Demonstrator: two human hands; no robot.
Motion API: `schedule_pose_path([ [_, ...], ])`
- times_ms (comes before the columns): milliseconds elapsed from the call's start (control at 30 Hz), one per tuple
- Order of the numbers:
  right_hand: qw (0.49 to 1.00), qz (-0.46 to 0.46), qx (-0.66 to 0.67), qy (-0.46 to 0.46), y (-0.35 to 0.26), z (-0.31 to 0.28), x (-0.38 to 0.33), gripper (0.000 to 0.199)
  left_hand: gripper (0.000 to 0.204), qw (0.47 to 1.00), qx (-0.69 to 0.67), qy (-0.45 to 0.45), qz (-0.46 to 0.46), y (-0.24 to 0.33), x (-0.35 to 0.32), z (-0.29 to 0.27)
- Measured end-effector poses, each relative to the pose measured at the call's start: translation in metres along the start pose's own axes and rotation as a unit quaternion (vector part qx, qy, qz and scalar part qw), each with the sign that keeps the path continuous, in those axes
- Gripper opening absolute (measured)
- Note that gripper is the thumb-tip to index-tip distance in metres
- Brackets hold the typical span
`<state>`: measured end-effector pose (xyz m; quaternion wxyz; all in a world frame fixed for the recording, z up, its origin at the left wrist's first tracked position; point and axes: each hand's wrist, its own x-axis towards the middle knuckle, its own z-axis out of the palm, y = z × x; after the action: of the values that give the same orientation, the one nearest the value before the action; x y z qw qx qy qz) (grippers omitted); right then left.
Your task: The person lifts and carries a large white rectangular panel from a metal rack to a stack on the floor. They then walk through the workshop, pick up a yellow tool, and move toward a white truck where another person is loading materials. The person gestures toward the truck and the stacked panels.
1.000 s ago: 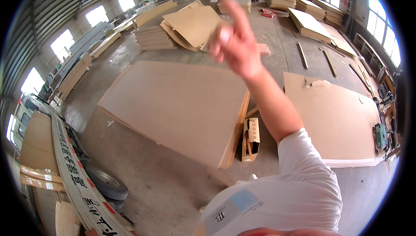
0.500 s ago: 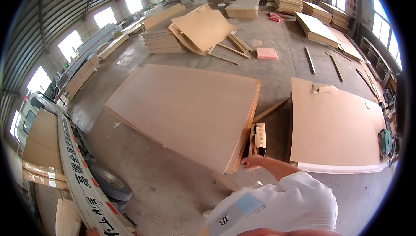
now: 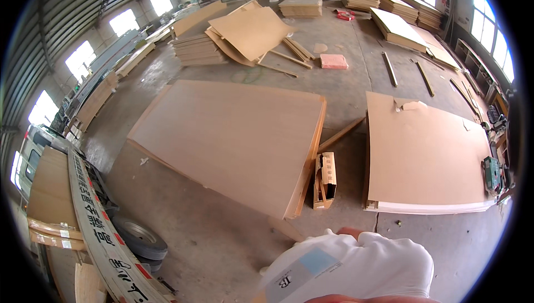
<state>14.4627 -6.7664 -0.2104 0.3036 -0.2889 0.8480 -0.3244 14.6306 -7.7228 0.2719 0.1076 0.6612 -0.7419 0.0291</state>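
Observation:
A white printed shirt (image 3: 356, 264) fills the lower edge. Past its upper fold shows a small patch of bare skin that looks like part of my right arm (image 3: 350, 232); the hand itself is hidden. My left hand is not in view. Beyond the shirt, a small open cardboard carton (image 3: 324, 180) stands on the floor with narrow strips in it. To its left is a stack of large brown boards (image 3: 233, 136). On the right lies another board stack (image 3: 425, 153), with a torn piece of paper on top.
At the left, a truck bed's side rail (image 3: 92, 214) runs beside wheels (image 3: 139, 236). A pink package (image 3: 334, 61) and loose wooden strips (image 3: 389, 69) lie farther off. A slanted timber (image 3: 342, 134) crosses between the stacks. A green case (image 3: 491, 175) sits at the right stack's edge.
The hand that was stretched out beside the carton has drawn back behind the shirt. The carton now shows in full. The whole view has shifted slightly.

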Motion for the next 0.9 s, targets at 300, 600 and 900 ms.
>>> schedule_pose_path([
  [300,0.994,0.108,0.026,0.023,-0.037,-0.035,0.092,0.031,0.071,1.000,-0.017,-0.013,-0.019,0.024,-0.038,-0.032],
  [600,0.973,0.214,0.066,-0.060,0.025,0.003,0.067,0.041,0.058,0.998,-0.006,-0.055,0.017,0.021,-0.030,-0.026],
  [900,0.983,0.161,0.036,-0.077,0.031,0.006,0.077,0.043,0.058,0.998,0.004,-0.058,0.008,0.015,-0.022,-0.023],
])
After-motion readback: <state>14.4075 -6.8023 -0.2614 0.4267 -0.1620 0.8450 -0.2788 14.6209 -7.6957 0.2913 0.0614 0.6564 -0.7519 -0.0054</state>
